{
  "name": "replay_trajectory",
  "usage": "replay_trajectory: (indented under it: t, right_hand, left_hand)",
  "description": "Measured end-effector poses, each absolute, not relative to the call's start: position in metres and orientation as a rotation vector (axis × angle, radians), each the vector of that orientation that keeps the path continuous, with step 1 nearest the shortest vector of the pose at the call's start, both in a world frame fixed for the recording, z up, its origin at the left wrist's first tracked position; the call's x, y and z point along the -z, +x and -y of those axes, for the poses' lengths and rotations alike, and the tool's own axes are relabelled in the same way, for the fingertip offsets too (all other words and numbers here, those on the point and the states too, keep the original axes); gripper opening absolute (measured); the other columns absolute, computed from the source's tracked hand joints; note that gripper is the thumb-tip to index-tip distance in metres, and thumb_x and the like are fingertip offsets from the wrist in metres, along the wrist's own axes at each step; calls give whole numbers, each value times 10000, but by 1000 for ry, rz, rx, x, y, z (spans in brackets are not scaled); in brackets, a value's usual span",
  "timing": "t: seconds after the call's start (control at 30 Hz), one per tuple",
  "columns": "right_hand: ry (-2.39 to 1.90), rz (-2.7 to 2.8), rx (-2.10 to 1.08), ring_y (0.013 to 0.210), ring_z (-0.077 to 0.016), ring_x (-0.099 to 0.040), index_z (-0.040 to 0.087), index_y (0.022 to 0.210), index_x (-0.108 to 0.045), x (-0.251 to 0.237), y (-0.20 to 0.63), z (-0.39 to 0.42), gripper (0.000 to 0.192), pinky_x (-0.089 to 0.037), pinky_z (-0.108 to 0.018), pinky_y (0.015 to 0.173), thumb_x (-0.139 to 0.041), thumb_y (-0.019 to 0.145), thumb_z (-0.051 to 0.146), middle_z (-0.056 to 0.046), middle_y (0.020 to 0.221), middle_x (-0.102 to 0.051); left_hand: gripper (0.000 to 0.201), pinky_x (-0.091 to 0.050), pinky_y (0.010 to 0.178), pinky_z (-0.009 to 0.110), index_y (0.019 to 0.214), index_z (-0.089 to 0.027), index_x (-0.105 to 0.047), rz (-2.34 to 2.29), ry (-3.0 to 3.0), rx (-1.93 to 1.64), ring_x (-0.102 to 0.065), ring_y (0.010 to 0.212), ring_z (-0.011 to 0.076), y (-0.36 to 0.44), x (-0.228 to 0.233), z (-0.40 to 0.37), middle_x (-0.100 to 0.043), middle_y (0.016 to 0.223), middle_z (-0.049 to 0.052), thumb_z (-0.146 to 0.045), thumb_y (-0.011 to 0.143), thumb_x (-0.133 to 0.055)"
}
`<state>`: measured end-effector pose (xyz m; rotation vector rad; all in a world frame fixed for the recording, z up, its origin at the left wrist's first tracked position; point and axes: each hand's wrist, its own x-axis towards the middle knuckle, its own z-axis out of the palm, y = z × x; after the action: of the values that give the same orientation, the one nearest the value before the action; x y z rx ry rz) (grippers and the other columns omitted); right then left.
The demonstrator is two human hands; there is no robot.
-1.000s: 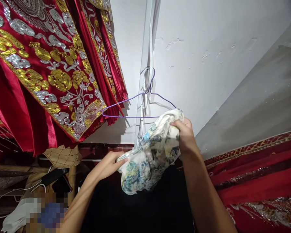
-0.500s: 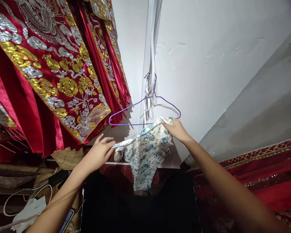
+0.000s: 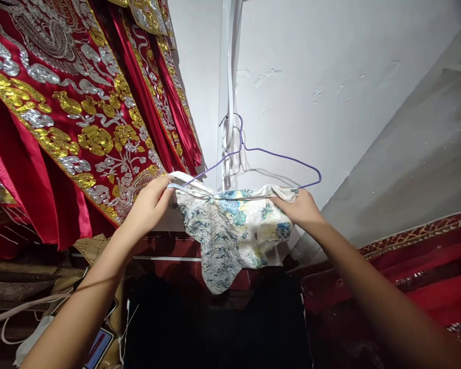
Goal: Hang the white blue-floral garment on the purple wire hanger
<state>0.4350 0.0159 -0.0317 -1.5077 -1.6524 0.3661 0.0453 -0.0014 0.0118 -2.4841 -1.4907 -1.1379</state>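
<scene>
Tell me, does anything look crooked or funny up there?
Yes. The purple wire hanger hangs tilted, its right end lower than its hook. The flowered cloth sits bunched along its bottom bar, one corner drooping down, pinched by the left hand and the right hand.

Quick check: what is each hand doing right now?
Left hand: closed, gripping the left end of the floral cloth at the purple hanger.
Right hand: closed, gripping the cloth's right end.
</scene>
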Motion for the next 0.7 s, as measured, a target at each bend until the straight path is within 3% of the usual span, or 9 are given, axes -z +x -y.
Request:
replay_trajectory:
  t: [0.23,0.4,0.53,0.6,0.63,0.7]
  right_hand:
    - [-1341,1666,-637,985,-292,-725,174,978,-793,36,397,11,265,-564,-332,790,-670,792,319,-77,1038,-787]
    - [-1331,1703,-653,1165,-277,-666,215,1214,-745,32,395,23,429,-524,-356,987,-658,796,252,-57,1238,-732]
    - [-1402,1597,-455,886,-260,-725,244,1560,-406,29,423,19,844,-586,-360,773,-708,773,280,-70,1089,-758]
    - [-1387,1482,-332,816,-271,-720,209,1619,-247,27,442,11,1035,-587,-376,716,-770,731,307,-89,1026,-761]
    - [-1383,1456,-285,849,-288,-720,189,1615,-262,24,452,6,1065,-587,-394,742,-801,706,319,-108,1054,-758]
    - [-1407,1485,-275,969,-330,-711,157,1509,-483,16,471,-4,937,-571,-433,843,-840,666,356,-141,1143,-746]
  left_hand:
    - [207,-480,932,368,1072,-209,-593,1235,-2630,1162,-640,1053,239,90,-34,-44,-694,1156,79,-288,1014,-411]
    - [168,-461,871,319,1076,-193,-596,1127,-2618,1370,-616,987,200,110,-28,-75,-677,1095,84,-261,981,-475]
    - [277,-431,732,274,911,-166,-656,1183,-2694,1433,-592,796,165,108,-27,-81,-677,866,35,-359,983,-471]
    - [320,-392,657,259,869,-158,-668,1220,-2724,1411,-538,706,145,106,-29,-78,-638,773,12,-390,974,-474]
    - [327,-372,634,255,855,-156,-669,1225,-2735,1391,-513,681,138,105,-31,-76,-617,742,5,-395,968,-478]
    - [329,-344,612,251,830,-154,-666,1219,-2753,1329,-480,652,131,103,-37,-74,-582,698,-6,-395,960,-483]
